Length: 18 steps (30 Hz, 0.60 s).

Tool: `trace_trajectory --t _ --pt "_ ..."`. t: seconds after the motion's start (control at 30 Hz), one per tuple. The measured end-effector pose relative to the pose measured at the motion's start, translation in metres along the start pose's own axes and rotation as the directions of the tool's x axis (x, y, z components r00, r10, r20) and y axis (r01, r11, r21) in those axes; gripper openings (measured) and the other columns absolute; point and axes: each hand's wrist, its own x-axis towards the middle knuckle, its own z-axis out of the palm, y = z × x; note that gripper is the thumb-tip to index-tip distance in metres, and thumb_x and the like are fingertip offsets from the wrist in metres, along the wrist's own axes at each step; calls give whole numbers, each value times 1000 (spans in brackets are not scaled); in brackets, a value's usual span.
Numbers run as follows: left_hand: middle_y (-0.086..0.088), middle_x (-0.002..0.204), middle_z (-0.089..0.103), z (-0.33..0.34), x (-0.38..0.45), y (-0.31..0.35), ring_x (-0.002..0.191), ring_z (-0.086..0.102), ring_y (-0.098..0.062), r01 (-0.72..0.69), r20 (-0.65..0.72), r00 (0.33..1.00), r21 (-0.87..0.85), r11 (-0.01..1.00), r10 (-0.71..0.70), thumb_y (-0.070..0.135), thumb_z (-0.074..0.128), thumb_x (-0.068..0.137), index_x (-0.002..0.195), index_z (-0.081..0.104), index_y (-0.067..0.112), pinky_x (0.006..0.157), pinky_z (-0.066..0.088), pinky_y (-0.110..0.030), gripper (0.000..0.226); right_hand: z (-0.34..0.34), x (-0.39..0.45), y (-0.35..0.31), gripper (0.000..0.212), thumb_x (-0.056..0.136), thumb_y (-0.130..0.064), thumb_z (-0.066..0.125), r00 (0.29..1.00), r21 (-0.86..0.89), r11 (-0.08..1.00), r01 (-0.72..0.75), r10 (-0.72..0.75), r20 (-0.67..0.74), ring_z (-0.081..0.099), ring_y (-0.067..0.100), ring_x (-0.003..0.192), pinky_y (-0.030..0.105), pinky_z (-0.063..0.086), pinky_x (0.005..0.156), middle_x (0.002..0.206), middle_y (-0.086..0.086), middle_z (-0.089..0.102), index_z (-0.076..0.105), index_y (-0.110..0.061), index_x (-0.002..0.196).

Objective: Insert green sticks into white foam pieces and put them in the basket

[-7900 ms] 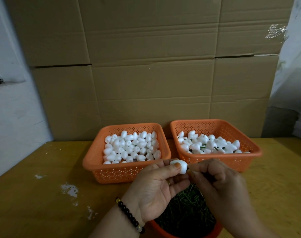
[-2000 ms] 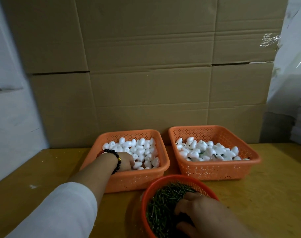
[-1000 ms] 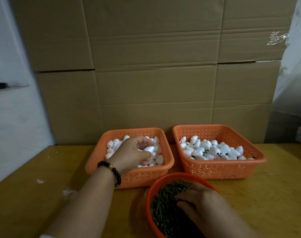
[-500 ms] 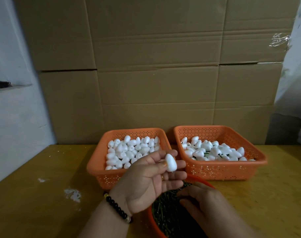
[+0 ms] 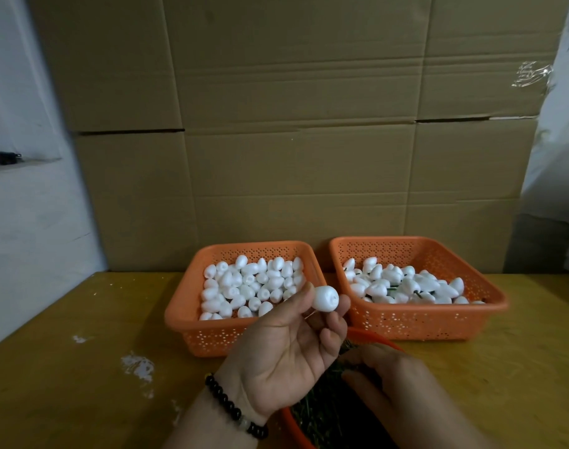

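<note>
Left hand [image 5: 286,354] was raised palm-up above the near edge of the left basket [image 5: 192,319], its grip closed on one white foam piece [image 5: 325,298], pinched between thumb and fingertips with the flat, dimpled end turned toward the camera. No stick was in it yet.

Right hand [image 5: 403,390] reached down into the round orange bowl [image 5: 374,338] of green sticks [image 5: 315,413] at the near edge of the tabletop [image 5: 82,367]. Its fingers were curled over the pile; whether that grip had a stick could not be told, the fingertips being hidden.

Left basket held bare foam pieces. Right basket [image 5: 419,322], just beside it, held foam pieces with green stems showing between them; judged to be the finished lot and the drop-off.

Risks, as judged:
- Foam looked light and smooth, held only at the tips. A hard push from a stick could roll it out of the pinch and onto the tabletop.
- Sticks lay tangled and thin. The right hand might lift several at once, or none, and scatter some over the bowl rim.
- If the stick met the foam off the dimple or at a slant, it could skid, gouge the surface or come out through the side.
- Too much squeeze could dent the foam.
- The two baskets look alike and sit close together; a finished piece could land among the bare ones.
</note>
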Motion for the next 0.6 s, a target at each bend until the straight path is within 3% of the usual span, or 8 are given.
trace_trajectory --t 0.2,0.3,0.43,0.6 --pt "-16 84 64 1 3 -4 60 63 -19 17 -65 998 -86 996 -23 16 82 59 108 61 1 47 55 -27 56 -4 -2 -3 27 92 -30 61 996 50 999 2 2 -84 61 -4 97 17 48 83 108 -20 67 64 -38 117" --pt "-19 81 62 3 5 -6 59 63 -20 -15 -119 993 -129 992 0 16 87 61 112 60 0 47 56 -28 60 -5 -3 -4 31 91 -24 63 985 76 997 6 7 -172 64 -2 92 15 48 80 105 -17 68 65 -37 119" --pt "-15 80 62 4 6 -10 60 61 -19 -66 -226 973 -41 997 55 10 81 57 109 63 2 45 53 -24 56 -6 -3 -4 36 85 -6 68 954 68 997 28 -6 -301 62 1 81 5 44 72 90 -12 67 69 -22 117" --pt "-9 78 66 2 8 -16 57 58 -14 -116 -264 952 162 980 156 1 77 56 97 65 8 44 47 -19 43 -7 -3 -4 42 83 4 67 930 135 988 79 -24 -367 59 -5 85 1 40 71 88 -17 63 69 -19 118"
